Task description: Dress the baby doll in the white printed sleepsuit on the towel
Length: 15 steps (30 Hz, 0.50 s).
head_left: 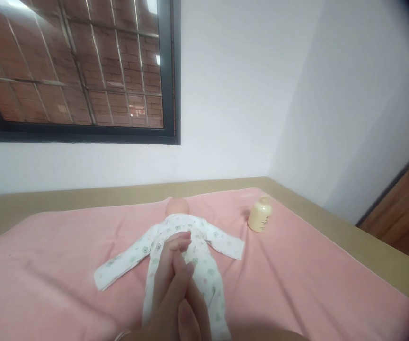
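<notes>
A baby doll [178, 207] in a white patterned sleepsuit [204, 237] lies on its back on a pink towel [48, 265], head toward the wall and sleeves spread. My left hand [165, 279] and my right hand [194, 305] are laid palm to palm just above the doll's middle and legs. The fingers of both are stretched out and nothing shows between them. A small cream-yellow bottle [260, 215] stands on the towel to the right of the doll's head, apart from both hands.
The towel covers a tan surface [368, 251] set into the corner of two white walls. A dark-framed window [84, 71] facing a brick wall is at upper left. A wooden door [406, 213] is at the right edge.
</notes>
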{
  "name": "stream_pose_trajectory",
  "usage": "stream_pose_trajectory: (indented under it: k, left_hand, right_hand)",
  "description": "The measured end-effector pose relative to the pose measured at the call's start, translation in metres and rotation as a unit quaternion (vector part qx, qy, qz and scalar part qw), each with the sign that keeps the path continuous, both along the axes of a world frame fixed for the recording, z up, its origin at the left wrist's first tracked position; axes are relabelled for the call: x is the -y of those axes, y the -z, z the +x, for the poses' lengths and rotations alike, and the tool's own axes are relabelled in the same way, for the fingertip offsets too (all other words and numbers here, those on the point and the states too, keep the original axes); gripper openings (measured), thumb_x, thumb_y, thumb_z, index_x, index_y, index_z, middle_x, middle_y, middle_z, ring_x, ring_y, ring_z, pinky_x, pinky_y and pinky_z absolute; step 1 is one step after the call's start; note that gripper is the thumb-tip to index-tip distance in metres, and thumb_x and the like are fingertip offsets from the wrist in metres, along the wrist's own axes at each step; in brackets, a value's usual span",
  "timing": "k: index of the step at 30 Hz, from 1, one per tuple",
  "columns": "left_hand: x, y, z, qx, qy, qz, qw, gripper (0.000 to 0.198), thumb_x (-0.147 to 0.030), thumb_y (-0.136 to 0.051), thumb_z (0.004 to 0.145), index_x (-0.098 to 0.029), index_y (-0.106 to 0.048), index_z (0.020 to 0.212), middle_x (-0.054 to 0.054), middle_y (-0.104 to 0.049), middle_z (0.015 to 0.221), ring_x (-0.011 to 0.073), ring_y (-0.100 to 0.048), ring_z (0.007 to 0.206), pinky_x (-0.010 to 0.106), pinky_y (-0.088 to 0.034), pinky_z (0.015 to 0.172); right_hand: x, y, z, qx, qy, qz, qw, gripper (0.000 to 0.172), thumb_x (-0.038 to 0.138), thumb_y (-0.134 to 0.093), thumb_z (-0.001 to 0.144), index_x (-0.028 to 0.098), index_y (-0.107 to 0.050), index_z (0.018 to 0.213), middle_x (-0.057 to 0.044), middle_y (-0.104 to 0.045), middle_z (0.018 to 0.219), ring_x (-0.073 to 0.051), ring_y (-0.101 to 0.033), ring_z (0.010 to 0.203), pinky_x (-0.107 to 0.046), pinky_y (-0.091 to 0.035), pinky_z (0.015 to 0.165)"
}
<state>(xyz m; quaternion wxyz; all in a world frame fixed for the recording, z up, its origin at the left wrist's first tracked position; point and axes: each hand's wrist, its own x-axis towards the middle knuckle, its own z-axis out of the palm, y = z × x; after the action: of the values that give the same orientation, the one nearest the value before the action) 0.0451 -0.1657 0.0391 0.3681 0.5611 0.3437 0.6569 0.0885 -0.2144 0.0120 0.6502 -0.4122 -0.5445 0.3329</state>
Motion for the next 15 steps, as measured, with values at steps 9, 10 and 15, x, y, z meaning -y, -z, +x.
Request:
stream_pose_trajectory:
  k: [9,10,15]
  left_hand:
    - [0.003,-0.006,-0.003,-0.015,-0.016,0.009,1.0,0.02,-0.039,-0.055,0.076,-0.023,-0.061,0.084,0.007,-0.058,0.11,0.0298,-0.048,0.112,0.043,-0.042,0.095]
    - [0.004,-0.007,-0.003,-0.016,-0.018,0.01,1.0,0.02,-0.039,-0.055,0.075,-0.023,-0.061,0.083,0.007,-0.058,0.11,0.0304,-0.048,0.113,0.043,-0.042,0.095]
    - [0.008,-0.009,-0.006,-0.028,-0.013,0.012,0.999,0.021,-0.041,-0.057,0.075,-0.023,-0.062,0.084,0.009,-0.058,0.109,0.0319,-0.046,0.114,0.046,-0.039,0.097]
  right_hand:
    - [-0.001,-0.019,-0.004,-0.106,-0.1,-0.116,0.982,0.056,0.034,-0.015,0.089,0.024,-0.07,0.084,0.003,-0.059,0.118,-0.015,-0.039,0.116,-0.011,-0.039,0.065]
    - [-0.001,-0.02,-0.004,-0.107,-0.095,-0.117,0.983,0.054,0.035,-0.018,0.09,0.023,-0.07,0.083,0.002,-0.06,0.116,-0.015,-0.039,0.117,-0.012,-0.041,0.066]
    - [-0.002,-0.014,-0.007,-0.102,-0.104,-0.077,0.986,0.061,0.033,-0.009,0.092,0.019,-0.069,0.09,0.002,-0.059,0.116,-0.013,-0.033,0.122,-0.017,-0.041,0.074]
